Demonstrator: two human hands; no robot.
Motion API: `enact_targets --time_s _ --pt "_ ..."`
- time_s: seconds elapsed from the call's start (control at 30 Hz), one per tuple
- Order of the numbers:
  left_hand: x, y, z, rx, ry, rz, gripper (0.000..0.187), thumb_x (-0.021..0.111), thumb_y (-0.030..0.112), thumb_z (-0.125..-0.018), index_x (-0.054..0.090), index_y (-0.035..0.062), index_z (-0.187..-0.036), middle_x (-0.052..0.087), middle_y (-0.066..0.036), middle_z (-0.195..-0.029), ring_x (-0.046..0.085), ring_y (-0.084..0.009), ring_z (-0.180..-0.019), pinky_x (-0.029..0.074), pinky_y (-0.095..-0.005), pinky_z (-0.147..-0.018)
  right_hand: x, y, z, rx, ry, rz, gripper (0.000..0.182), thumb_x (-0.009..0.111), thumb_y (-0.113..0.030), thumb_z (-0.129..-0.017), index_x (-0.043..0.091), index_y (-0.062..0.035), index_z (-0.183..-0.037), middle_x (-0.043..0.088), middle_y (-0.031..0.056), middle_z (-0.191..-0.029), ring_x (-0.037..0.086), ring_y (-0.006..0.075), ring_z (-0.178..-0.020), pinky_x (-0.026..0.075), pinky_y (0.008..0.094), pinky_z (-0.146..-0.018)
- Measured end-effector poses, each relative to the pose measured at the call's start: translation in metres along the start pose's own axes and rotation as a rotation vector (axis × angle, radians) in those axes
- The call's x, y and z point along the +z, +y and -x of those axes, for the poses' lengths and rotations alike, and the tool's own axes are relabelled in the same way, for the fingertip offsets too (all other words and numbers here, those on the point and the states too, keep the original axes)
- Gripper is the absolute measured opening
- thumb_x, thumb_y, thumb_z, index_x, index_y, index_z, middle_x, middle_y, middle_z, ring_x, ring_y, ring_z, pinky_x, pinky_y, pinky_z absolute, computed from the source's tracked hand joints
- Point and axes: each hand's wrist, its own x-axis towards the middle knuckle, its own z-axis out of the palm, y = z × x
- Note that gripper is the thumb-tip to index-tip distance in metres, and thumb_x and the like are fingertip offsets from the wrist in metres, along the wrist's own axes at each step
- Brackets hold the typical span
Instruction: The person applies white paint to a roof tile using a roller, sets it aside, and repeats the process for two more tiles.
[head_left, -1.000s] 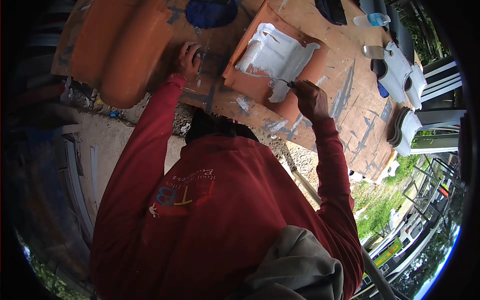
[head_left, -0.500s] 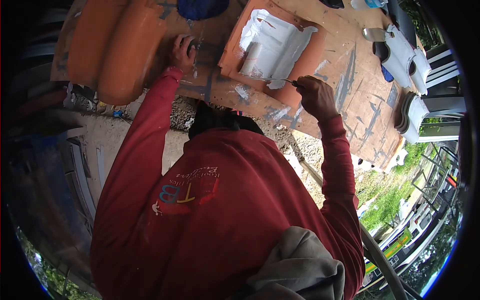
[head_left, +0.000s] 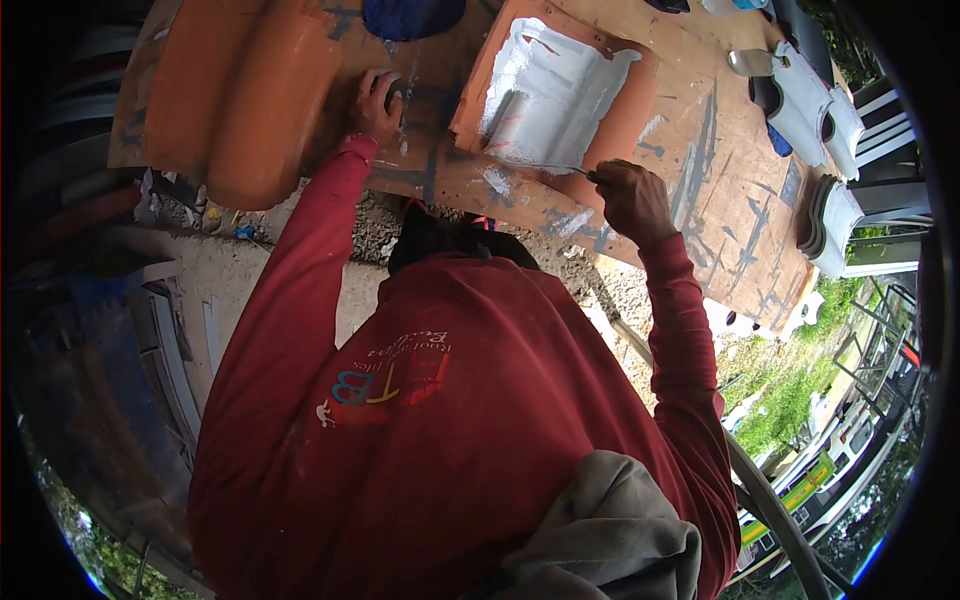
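An orange roof tile point(head_left: 622, 110) lies on the paint-marked wooden table point(head_left: 690, 215), with wet-looking white paint point(head_left: 565, 85) over its middle. On the paint's left side rests a white-coated roller point(head_left: 510, 122), its thin wire frame running right along the tile's near edge. My right hand point(head_left: 637, 203) is closed around the roller's dark handle, just beyond the tile's lower right edge. To the left of the tile, my left hand point(head_left: 377, 108) rests on the table, fingers curled around something dark that I cannot make out.
Large orange tiles point(head_left: 235, 110) lie at the table's left. A dark blue round thing point(head_left: 413, 15) sits at the far edge. On the right are grey-white curved tiles point(head_left: 802, 100), another small stack point(head_left: 832, 225) and a metal tool point(head_left: 752, 63).
The whole view has shifted slightly, so the table and tiles appear a little further right. Both hands keep nearly the same places, and the roller stays on the left part of the paint.
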Motion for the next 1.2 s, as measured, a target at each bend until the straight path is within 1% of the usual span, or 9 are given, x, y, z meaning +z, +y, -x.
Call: enact_targets --time_s 0.13,0.23,0.4,0.57,0.7,0.83,0.97,1.03,1.2 --pt "0.0 0.002 -0.001 0.018 -0.021 0.022 0.037 0.064 0.014 -0.089 0.062 0.012 -0.126 0.057 -0.018 -0.123 0.058 -0.0416 -0.112 0.049 -0.0485 -0.094 0.017 -0.016 -0.011 0.003 0.084 -0.021 0.01 0.063 -0.005 -0.084 0.071 -0.0077 -0.09 0.073 0.0132 -0.089 0.069 0.038 -0.079 0.055 0.0456 -0.067" --pt "0.003 0.0 -0.002 0.065 0.033 0.0 0.036 0.063 0.014 -0.09 0.062 0.0105 -0.126 0.058 -0.017 -0.122 0.058 -0.0406 -0.113 0.048 -0.0473 -0.095 -0.003 0.007 0.019 0.067 -0.032 0.031 0.007 0.063 -0.003 -0.083 0.068 -0.0067 -0.087 0.072 0.0142 -0.088 0.069 0.0382 -0.078 0.053 0.0469 -0.065" --pt "-0.002 0.006 -0.001 -0.003 -0.013 -0.036 0.036 0.063 0.014 -0.091 0.062 0.0106 -0.127 0.058 -0.017 -0.122 0.058 -0.0407 -0.113 0.048 -0.0477 -0.095 -0.032 0.014 0.045 0.077 -0.088 0.137 0.007 0.065 -0.001 -0.081 0.066 -0.0064 -0.085 0.07 0.0116 -0.084 0.068 0.0383 -0.078 0.052 0.0474 -0.065" --pt "-0.002 0.009 -0.001 0.004 -0.014 -0.05 0.036 0.062 0.014 -0.091 0.062 0.0106 -0.126 0.058 -0.017 -0.122 0.058 -0.0409 -0.112 0.049 -0.0475 -0.095 0.024 -0.02 0.001 0.018 0.033 -0.035 0.004 0.063 -0.005 -0.085 0.067 -0.0061 -0.085 0.069 0.0121 -0.084 0.068 0.0384 -0.077 0.052 0.0479 -0.065" --pt "-0.002 0.01 -0.003 0.028 -0.005 -0.037 0.036 0.063 0.014 -0.09 0.062 0.012 -0.126 0.058 -0.017 -0.122 0.058 -0.0411 -0.112 0.049 -0.0475 -0.094 0.028 -0.017 0.009 -0.029 0.094 0.017 0.007 0.061 -0.003 -0.082 0.068 -0.0051 -0.085 0.07 0.0136 -0.084 0.068 0.0381 -0.076 0.052 0.048 -0.065" --pt "-0.002 0.007 -0.003 0.084 0.023 -0.069 0.036 0.063 0.014 -0.09 0.062 0.0119 -0.126 0.057 -0.017 -0.122 0.058 -0.041 -0.112 0.049 -0.0475 -0.094 -0.021 0.007 0.05 0.082 -0.089 0.152 0.02 0.059 0.002 -0.078 0.069 -0.0055 -0.093 0.067 0.0146 -0.08 0.068 0.0379 -0.074 0.053 0.0472 -0.064" --pt "-0.005 0.01 -0.002 0.019 -0.016 -0.08 0.036 0.063 0.013 -0.089 0.062 0.0105 -0.125 0.057 -0.017 -0.123 0.058 -0.0405 -0.112 0.049 -0.0471 -0.094 -0.018 -0.004 0.05 0.082 -0.093 0.166 0.021 0.058 0.004 -0.077 0.069 -0.0059 -0.092 0.068 0.0147 -0.081 0.068 0.0378 -0.075 0.053 0.0471 -0.065" --pt "-0.001 0.01 -0.003 0.035 -0.016 -0.079 0.036 0.063 0.012 -0.089 0.062 0.0102 -0.125 0.058 -0.016 -0.123 0.058 -0.0404 -0.112 0.049 -0.0471 -0.094 0.007 -0.017 0.027 -0.023 -0.003 0.087 0.021 0.058 0.003 -0.078 0.069 -0.0061 -0.093 0.068 0.0149 -0.082 0.068 0.0377 -0.076 0.053 0.0468 -0.065" --pt "0.0 0.007 -0.003 0.042 -0.003 -0.089 0.036 0.063 0.011 -0.089 0.062 0.01 -0.125 0.058 -0.016 -0.122 0.059 -0.0397 -0.112 0.049 -0.0473 -0.094 0.028 -0.036 0.011 -0.061 0.091 0.053 0.021 0.057 0.001 -0.079 0.07 -0.0067 -0.094 0.069 0.0152 -0.084 0.069 0.0374 -0.076 0.054 0.0465 -0.065"
